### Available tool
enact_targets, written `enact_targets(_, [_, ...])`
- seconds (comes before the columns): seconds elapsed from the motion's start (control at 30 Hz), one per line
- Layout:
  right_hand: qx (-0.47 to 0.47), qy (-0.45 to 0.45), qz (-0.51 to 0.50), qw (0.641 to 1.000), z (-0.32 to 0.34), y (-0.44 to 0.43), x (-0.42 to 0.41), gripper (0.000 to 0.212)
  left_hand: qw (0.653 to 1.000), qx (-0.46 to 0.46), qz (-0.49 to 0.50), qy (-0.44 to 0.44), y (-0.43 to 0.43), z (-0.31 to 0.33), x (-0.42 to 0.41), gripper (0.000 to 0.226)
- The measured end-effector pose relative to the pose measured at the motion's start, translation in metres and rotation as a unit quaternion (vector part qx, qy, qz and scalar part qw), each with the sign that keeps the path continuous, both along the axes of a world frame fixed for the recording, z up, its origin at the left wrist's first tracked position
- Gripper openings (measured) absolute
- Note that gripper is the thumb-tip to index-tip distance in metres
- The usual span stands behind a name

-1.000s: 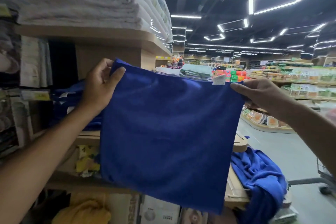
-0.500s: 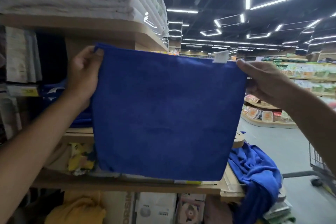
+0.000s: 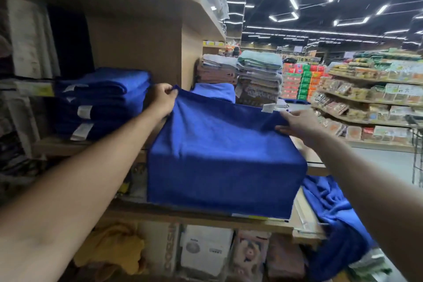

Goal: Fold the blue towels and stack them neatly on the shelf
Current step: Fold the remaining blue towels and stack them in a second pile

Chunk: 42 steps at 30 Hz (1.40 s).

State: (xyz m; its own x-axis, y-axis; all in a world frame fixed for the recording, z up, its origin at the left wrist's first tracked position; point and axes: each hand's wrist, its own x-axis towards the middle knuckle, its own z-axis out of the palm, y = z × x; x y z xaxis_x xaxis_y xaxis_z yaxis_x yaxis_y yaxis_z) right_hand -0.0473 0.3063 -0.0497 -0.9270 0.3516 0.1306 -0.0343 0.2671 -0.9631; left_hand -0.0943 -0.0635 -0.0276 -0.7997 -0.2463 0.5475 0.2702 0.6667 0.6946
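Lowered since the earlier frame, the folded blue cloth towel (image 3: 224, 155) hangs over the wooden shelf (image 3: 313, 155) below the left hand (image 3: 163, 98) and right hand (image 3: 297, 125), which pinch its upper corners.

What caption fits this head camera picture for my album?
A towel held at its corners by the left hand and right hand, beside the folded stack.

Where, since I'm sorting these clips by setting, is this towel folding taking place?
Most likely a supermarket or department store: a wooden shelf holds a stack of folded blue towels, long open shelves of packaged foods line the aisle beyond, and white strip lights run overhead.
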Motion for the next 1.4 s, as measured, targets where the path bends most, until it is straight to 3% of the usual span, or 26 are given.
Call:
enact_targets(0.1, [0.109, -0.016, -0.036, 0.993, -0.016, 0.001, -0.014, 0.033, 1.0, -0.004, 0.011, -0.006, 0.009, -0.007, -0.006, 0.022])
enact_targets(0.23, [0.289, -0.024, -0.074, 0.954, -0.018, 0.003, -0.024, 0.042, 0.998, -0.029, -0.012, -0.059, 0.004, -0.023, -0.013, 0.022])
enact_targets(0.37, [0.337, -0.034, -0.073, 0.938, -0.02, 0.005, -0.028, 0.036, 0.997, -0.048, -0.046, -0.042, -0.01, -0.038, -0.018, 0.017])
enact_targets(0.43, [0.317, -0.032, -0.067, 0.946, -0.022, 0.007, -0.03, 0.032, 0.998, -0.035, -0.036, -0.039, -0.016, -0.038, -0.019, 0.017])
enact_targets(0.53, [0.144, -0.02, -0.011, 0.989, -0.015, 0.006, -0.034, 0.018, 0.998, 0.041, -0.035, -0.043, -0.018, -0.029, -0.023, 0.013])
enact_targets(0.6, [0.095, 0.002, -0.001, 0.995, -0.001, 0.004, -0.037, 0.014, 0.993, 0.109, -0.043, -0.031, -0.014, -0.015, -0.026, 0.01])
enact_targets(0.93, [0.096, 0.125, -0.04, 0.987, 0.069, 0.009, -0.059, 0.017, 0.975, 0.213, -0.056, -0.006, 0.009, 0.051, -0.037, 0.009])
enact_targets(1.23, [0.094, 0.101, -0.001, 0.99, 0.046, 0.014, -0.028, 0.023, 0.994, 0.099, -0.034, -0.028, 0.001, 0.039, -0.022, 0.009])
enact_targets(1.4, [0.219, 0.142, -0.006, 0.965, 0.05, 0.025, 0.014, 0.018, 0.99, 0.109, -0.093, -0.01, -0.013, 0.039, 0.005, 0.014])
